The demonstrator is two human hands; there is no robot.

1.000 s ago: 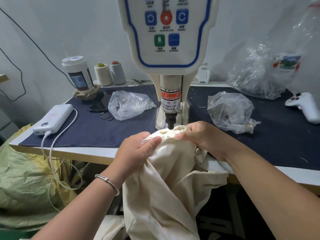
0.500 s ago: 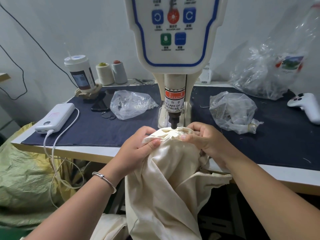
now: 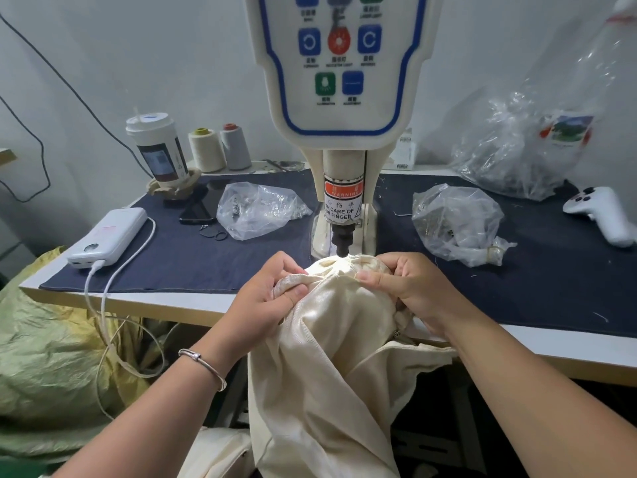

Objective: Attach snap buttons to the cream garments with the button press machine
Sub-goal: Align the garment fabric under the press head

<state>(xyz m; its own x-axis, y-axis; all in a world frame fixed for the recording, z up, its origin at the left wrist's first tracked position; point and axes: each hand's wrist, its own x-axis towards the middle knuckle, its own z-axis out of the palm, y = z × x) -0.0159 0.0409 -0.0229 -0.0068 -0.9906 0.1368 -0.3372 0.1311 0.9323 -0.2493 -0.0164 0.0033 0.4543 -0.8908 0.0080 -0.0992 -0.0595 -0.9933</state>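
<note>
Both hands, left hand (image 3: 265, 294) and right hand (image 3: 410, 288), are now pinching the cream garment (image 3: 331, 339) closer beneath the press machine (image 3: 341, 215).

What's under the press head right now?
Cream garment, bunched and lit, held by left hand and right hand. The lower die and any snap are covered by fabric.

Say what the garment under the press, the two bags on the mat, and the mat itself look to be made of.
Cream garment: woven cloth, likely cotton twill; matte, fine diagonal ribbing, soft folds.
Left bag and right bag: thin clear plastic film; glossy crinkles, contents showing through.
Mat: dark navy fabric, possibly denim; flat, matte, lint specks.
</note>
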